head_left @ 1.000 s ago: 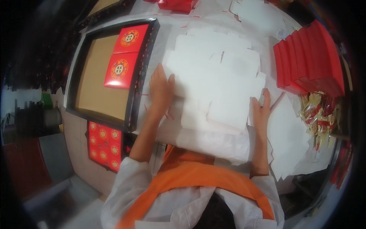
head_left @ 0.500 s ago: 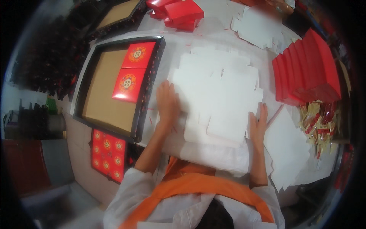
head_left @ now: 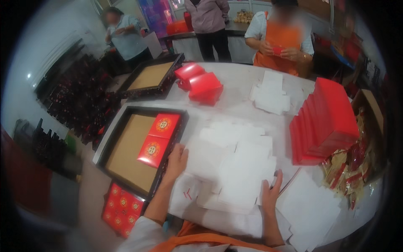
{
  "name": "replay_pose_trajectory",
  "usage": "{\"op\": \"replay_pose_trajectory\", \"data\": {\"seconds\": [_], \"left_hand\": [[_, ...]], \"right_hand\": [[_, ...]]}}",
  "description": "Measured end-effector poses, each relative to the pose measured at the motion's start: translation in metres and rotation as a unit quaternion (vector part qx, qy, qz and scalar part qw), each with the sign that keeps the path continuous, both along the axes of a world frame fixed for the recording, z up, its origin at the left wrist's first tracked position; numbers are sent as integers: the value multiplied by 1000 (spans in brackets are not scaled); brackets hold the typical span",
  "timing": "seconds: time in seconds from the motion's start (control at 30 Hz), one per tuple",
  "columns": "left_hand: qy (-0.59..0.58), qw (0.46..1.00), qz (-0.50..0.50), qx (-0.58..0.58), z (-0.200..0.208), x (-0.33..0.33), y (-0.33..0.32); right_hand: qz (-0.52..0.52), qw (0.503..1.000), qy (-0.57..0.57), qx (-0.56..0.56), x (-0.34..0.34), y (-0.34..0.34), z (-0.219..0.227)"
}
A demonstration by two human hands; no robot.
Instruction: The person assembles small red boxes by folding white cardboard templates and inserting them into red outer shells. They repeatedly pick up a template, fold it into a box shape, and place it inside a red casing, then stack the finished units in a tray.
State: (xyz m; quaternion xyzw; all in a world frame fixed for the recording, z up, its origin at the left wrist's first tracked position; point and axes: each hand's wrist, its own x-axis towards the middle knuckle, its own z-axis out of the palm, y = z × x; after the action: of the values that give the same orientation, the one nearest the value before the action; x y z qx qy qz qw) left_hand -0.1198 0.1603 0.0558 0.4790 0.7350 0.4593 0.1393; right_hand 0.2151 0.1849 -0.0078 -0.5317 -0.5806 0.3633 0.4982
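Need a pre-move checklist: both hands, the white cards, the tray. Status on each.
1. Left hand free: ok, nothing seen in it.
2. Left hand clear of the black-walled tray: cannot tell, it lies right beside the tray's right wall.
3. Right hand free: ok, open at the right edge of the white card pile.
4. Pile squared: not ok, edges stepped and uneven.
5. Room in tray: ok, two red boxes along its right wall, bare base elsewhere.

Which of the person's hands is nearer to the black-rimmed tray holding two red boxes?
Left. The left hand is right beside the tray, at its right-hand wall; touching or not is unclear. The right hand is farther right, beyond the white cards.
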Motion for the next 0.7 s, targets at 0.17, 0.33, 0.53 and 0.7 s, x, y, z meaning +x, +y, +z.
{"op": "replay_pose_trajectory", "data": {"seconds": [0.17, 0.33, 0.53, 0.7], "left_hand": [[-170, 983, -25, 70, 100, 40, -47], [-253, 957, 8, 141, 99, 45, -80], [-444, 891, -99, -8, 63, 42, -112], [-330, 890, -313, -22, 62, 56, -111]], "right_hand": [[-16, 971, 229, -70, 10, 7, -9], [-34, 974, 196, -111, 36, -7, 26], [108, 969, 211, -65, 48, -12, 103], [140, 971, 143, -128, 40, -40, 71]]}}
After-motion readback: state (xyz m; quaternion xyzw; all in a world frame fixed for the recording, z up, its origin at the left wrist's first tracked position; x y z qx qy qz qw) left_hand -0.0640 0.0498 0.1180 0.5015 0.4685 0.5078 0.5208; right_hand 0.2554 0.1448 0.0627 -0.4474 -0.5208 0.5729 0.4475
